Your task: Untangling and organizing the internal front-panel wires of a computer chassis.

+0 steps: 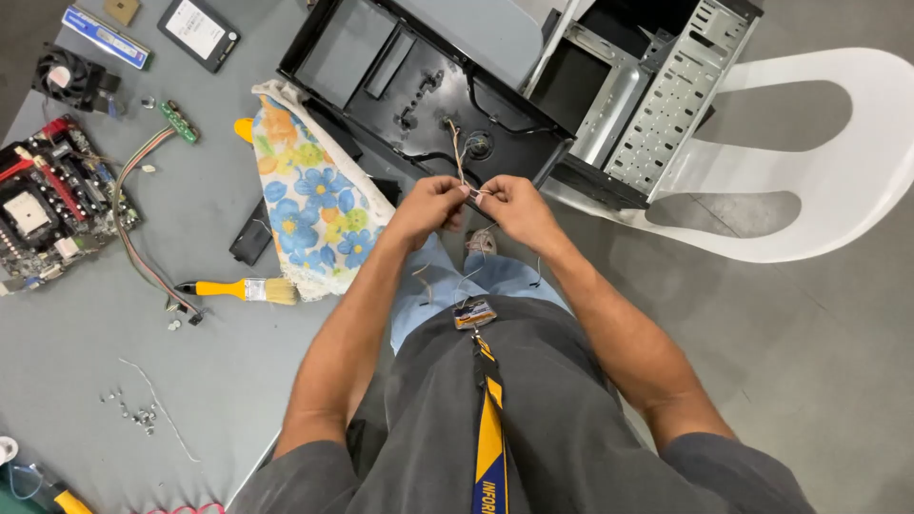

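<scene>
Grey table (pixel 219 381), thin wires (pixel 459 157) pinched tight between fingers of left hand (pixel 430 205) and right hand (pixel 509 205).

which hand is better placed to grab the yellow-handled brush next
Left, probably. The brush lies on the grey table on the person's left side, nearer the left hand. The right hand would have to cross over. Both hands pinch thin wires.

One head-worn camera — looking steeply down, close over the table (pixel 219 381) edge and floor.
</scene>
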